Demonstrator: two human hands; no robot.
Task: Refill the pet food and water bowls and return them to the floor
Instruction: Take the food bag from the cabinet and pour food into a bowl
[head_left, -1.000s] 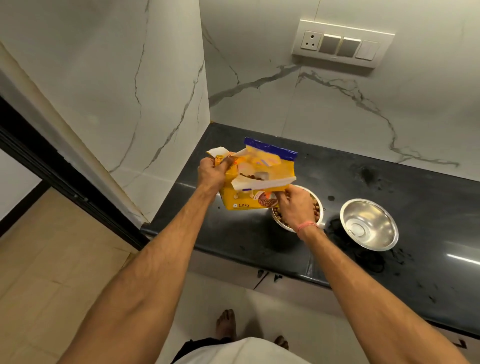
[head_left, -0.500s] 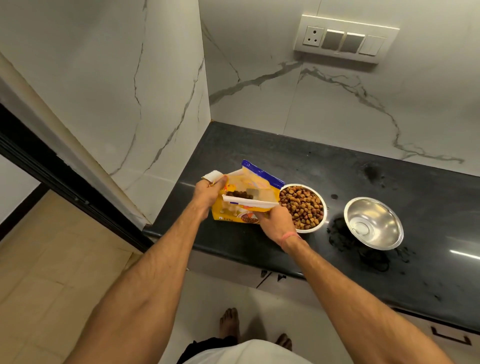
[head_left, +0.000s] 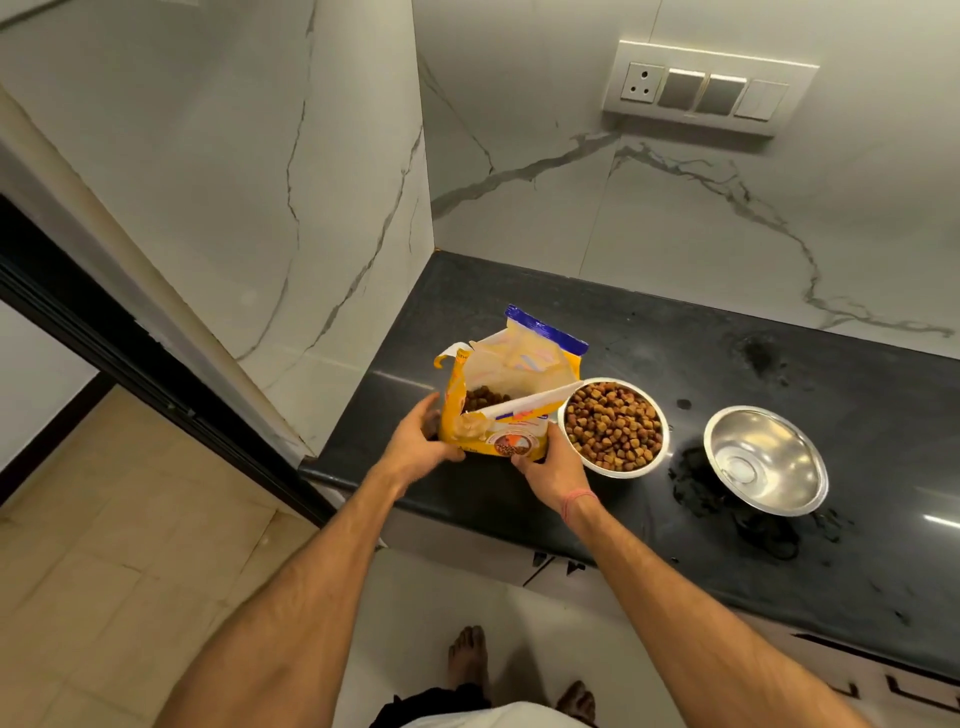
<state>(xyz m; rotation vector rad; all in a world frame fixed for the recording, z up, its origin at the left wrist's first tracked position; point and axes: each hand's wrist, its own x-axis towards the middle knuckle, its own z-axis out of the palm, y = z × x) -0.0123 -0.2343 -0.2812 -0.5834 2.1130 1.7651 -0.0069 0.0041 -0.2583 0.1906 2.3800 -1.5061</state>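
A yellow pet food bag (head_left: 498, 410) with a blue top strip stands upright and torn open on the black counter (head_left: 675, 535), brown kibble visible inside. My left hand (head_left: 418, 444) holds its left side and my right hand (head_left: 545, 465) holds its lower right corner. Just right of the bag sits a steel bowl (head_left: 613, 427) heaped with kibble. Further right is a second steel bowl (head_left: 764, 460), with no food in it; I cannot tell whether it holds water.
Marble walls close the counter's left end and back. A switch panel (head_left: 706, 88) hangs on the back wall. Dark wet smudges (head_left: 696, 483) lie around the second bowl. Below are cabinet fronts, a tiled floor (head_left: 104, 571) and my bare feet (head_left: 467, 657).
The bag came down from a tilted position over the food bowl and now stands upright on the counter left of it. Both hands slid lower on the bag.
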